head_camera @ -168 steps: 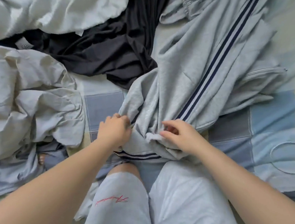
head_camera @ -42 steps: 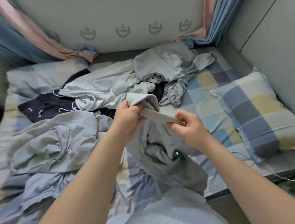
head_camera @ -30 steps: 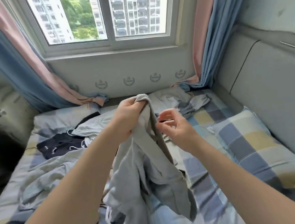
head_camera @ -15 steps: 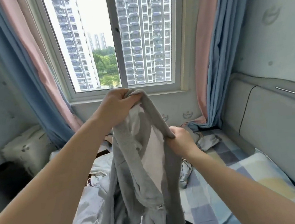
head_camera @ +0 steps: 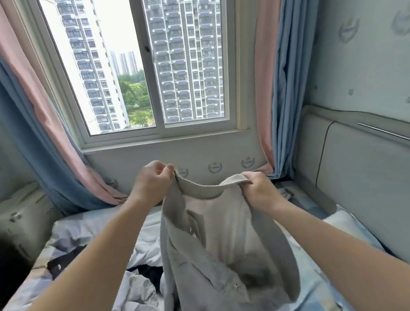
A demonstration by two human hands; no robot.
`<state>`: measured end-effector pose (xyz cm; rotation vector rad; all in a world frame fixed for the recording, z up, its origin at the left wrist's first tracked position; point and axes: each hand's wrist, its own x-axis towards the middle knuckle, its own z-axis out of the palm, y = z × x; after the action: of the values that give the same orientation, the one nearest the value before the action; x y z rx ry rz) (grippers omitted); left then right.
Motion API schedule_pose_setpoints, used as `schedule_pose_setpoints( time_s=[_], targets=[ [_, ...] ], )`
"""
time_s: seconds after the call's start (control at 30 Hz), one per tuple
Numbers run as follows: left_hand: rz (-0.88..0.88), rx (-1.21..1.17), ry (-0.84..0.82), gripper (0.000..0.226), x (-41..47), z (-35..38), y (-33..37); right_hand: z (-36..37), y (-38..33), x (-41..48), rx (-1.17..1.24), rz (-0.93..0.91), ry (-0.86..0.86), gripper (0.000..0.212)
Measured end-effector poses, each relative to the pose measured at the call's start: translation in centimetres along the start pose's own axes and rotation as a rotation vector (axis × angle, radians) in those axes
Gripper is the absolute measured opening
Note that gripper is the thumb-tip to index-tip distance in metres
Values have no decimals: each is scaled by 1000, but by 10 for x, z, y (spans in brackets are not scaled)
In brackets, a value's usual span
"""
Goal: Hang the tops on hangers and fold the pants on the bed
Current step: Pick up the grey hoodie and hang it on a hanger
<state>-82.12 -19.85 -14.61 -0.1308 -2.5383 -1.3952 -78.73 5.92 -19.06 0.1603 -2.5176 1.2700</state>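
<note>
Grey pants [head_camera: 221, 247]: hanging, middle of frame.
Left hand [head_camera: 152, 181]: pinching waistband.
Right hand [head_camera: 260, 190]: gripping waistband.
Tip: pull band flat, match legs.

Daylight comes through a sliding window [head_camera: 152, 61] facing high-rise towers, flanked by pink-and-blue curtains [head_camera: 270, 76]. A padded headboard [head_camera: 372, 181] lines the patterned right wall [head_camera: 367, 44].
</note>
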Motion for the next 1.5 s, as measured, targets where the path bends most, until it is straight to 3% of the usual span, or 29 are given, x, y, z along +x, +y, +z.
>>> schedule_pose_setpoints(
  time_s=[0.03,0.13,0.17,0.27,0.43,0.6,0.67,0.8,0.97,1.07,1.2,1.3,1.4,1.5],
  targets=[
    [22,-5,-74,19,-8,10,1,-1,-8,0,38,-16,-4,31],
    [74,-30,-433,58,-35,45,7,4,-27,-4,95,-60,-75,23],
    [100,1,-484,53,-43,57,7,6,-31,-5,104,-68,-75,18],
    [141,220,-282,9,-56,85,6,2,-34,-6,160,-63,-30,10],
    [85,88,-61,27,-51,89,10,-20,-7,-15,169,-21,-96,17],
    [178,-26,19,26,-59,97,31,-22,38,-44,-205,5,-74,26],
    [214,-63,51,25,-62,100,42,-17,56,-57,-296,82,-51,28],
    [200,-161,113,27,-62,97,49,-9,101,-82,-370,340,-62,5],
    [179,-191,222,25,-49,80,48,-1,141,-111,-489,555,-144,9],
    [143,-153,254,27,-39,69,38,-5,143,-111,-412,628,-143,14],
    [59,-57,141,22,-34,63,17,-18,127,-96,7,590,-40,16],
    [-44,-33,-4,14,-39,71,-2,-23,105,-84,346,561,-41,3],
    [-89,19,-212,15,-56,84,-11,-21,76,-74,491,574,-36,14],
    [-48,13,-549,17,-80,98,-13,-19,52,-68,590,589,6,24]
  ],
)
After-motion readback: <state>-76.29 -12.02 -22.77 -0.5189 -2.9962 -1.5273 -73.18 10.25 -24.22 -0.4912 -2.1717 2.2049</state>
